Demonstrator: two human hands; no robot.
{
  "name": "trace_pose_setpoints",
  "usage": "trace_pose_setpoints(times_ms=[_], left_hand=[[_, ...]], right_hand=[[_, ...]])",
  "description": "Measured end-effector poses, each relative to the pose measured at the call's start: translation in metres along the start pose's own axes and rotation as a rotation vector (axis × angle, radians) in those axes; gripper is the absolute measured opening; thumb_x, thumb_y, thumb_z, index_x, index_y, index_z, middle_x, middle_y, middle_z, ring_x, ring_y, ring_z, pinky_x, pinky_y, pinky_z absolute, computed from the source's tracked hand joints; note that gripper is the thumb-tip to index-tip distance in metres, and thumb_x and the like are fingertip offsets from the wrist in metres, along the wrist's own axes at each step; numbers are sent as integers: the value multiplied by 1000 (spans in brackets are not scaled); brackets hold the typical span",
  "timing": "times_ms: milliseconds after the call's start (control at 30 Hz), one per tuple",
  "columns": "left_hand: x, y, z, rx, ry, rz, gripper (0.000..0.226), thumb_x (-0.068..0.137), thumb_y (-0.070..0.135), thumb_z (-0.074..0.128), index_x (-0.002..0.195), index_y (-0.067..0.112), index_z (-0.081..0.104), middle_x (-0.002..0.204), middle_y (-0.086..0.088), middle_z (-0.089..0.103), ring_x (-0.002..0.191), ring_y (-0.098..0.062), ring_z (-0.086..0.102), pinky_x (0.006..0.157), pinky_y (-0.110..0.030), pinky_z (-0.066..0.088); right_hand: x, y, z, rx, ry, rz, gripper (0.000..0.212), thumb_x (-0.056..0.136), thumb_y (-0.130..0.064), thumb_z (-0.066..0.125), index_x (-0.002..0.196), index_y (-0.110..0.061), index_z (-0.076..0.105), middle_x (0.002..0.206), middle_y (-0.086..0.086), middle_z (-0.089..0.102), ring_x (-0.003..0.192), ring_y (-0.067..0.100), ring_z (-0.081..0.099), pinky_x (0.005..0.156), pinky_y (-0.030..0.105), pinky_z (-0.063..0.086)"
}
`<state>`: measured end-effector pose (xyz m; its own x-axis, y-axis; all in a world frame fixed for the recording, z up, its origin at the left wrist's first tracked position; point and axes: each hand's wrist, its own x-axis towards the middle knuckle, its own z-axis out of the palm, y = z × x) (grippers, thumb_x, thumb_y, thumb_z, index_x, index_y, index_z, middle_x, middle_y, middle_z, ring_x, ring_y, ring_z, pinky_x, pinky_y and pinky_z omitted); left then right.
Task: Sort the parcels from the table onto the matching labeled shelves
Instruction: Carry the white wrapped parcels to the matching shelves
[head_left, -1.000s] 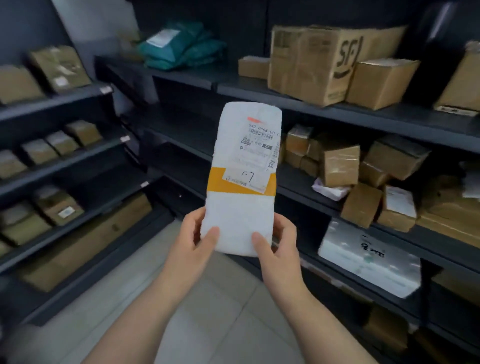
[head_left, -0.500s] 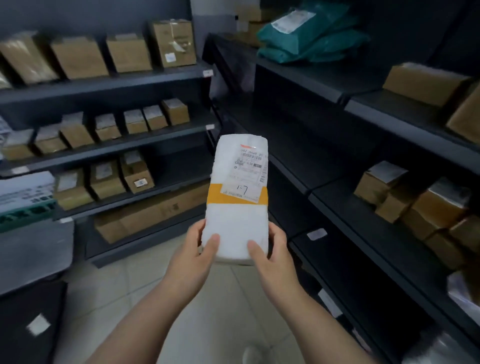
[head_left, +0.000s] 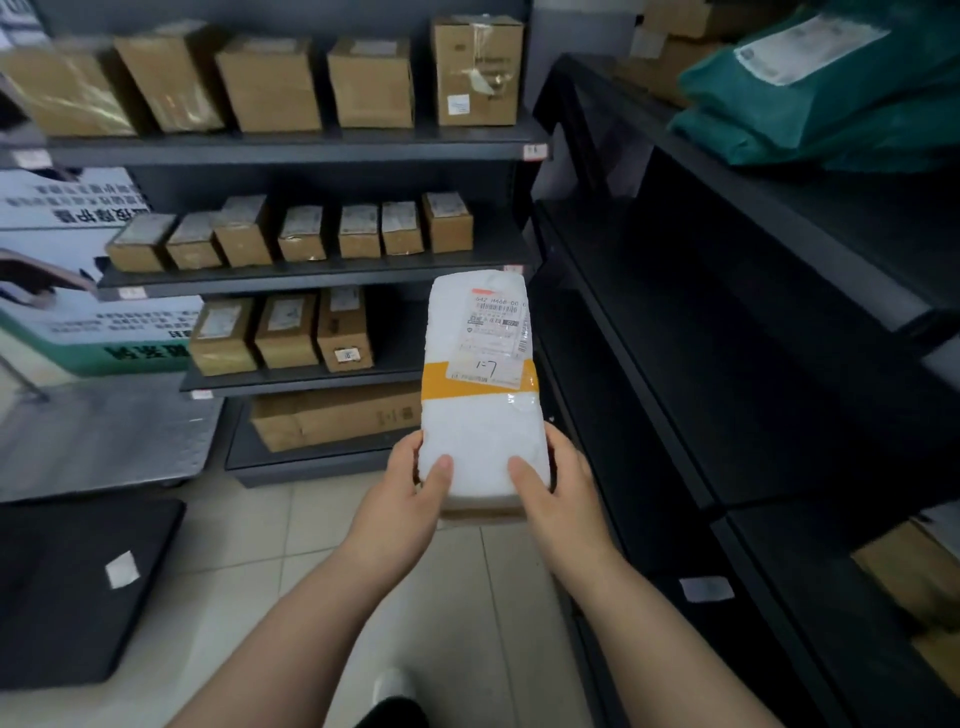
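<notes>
I hold a tall white parcel upright in front of me, with a yellow band across its middle and a shipping label marked "1-7" near the top. My left hand grips its lower left edge, thumb on the front. My right hand grips the lower right edge the same way. Behind the parcel stands a dark shelf unit with small white tags on its board edges. A second dark shelf unit runs along my right.
Brown cardboard boxes fill the facing shelves in several rows. Green bags lie on the right unit's top board. A metal cart and a black case sit at the left on the tiled floor.
My view has swung left, bringing the facing shelf unit of boxes to the centre. The parcel stays upright in both hands, held the same way.
</notes>
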<state>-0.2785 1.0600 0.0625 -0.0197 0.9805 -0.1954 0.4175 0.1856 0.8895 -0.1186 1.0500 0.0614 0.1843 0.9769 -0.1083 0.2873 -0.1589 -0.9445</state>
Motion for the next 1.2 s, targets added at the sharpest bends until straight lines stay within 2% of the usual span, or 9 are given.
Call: trace_pose_setpoints(times_ms=[100,200,400,533,633,833,1000,1100,1200], left_hand=[[35,2,-1,-28,-14,-1,44,96,35,48,138,25,38,123,11,59,107,-4,57,92,-28,42],[80,6,-4,-37,-65,9,43,97,34,47,139,30,37,121,19,57,96,16,51,81,-16,41],[187,18,-18,24,-186,101,40,97,31,46,129,53,37,112,37,54,104,16,50,72,0,35],[252,27,-24,54,-287,135,39,97,37,45,120,65,30,115,36,53,106,13,50,82,-9,41],[290,33,-19,48,-348,156,44,98,38,44,133,58,28,125,27,54,112,4,51,94,-26,46],[343,39,3,-1,-423,149,52,96,41,44,139,57,19,128,27,53,116,1,51,98,-34,46],[395,58,22,-11,-423,119,52,98,36,44,137,56,15,129,28,49,115,4,49,89,-12,39],[425,72,32,42,-400,93,48,99,36,43,129,56,11,110,38,40,98,13,46,71,5,33],[453,82,40,103,-384,77,49,99,37,41,135,50,10,112,30,39,91,11,43,66,8,30]], right_hand=[[38,1,7,-27,11,26,55,93,-27,53,144,-24,33,141,-7,26,104,-1,43,72,7,35],[80,-1,20,-31,34,46,56,93,-26,52,145,-21,31,141,-7,26,102,-1,44,68,5,36],[171,-12,49,-10,150,59,57,93,-22,53,145,-21,30,141,-4,30,108,4,45,73,8,36],[222,-20,63,57,256,65,51,91,-19,56,138,-22,35,130,-4,43,99,-1,51,66,11,42],[249,-20,66,111,316,68,44,91,-19,57,128,-26,35,121,-3,51,99,2,55,66,13,45],[303,-20,55,140,351,110,41,93,-17,55,128,-25,34,114,-13,52,96,2,57,63,10,49],[367,-18,39,130,326,134,40,94,-19,53,129,-25,35,108,-18,51,92,0,55,62,12,44],[408,-16,30,128,303,148,41,93,-18,54,130,-24,36,106,-13,52,92,-1,54,63,12,43],[445,-11,24,162,284,161,38,93,-18,54,125,-27,38,114,-2,55,96,9,58,74,26,48]])
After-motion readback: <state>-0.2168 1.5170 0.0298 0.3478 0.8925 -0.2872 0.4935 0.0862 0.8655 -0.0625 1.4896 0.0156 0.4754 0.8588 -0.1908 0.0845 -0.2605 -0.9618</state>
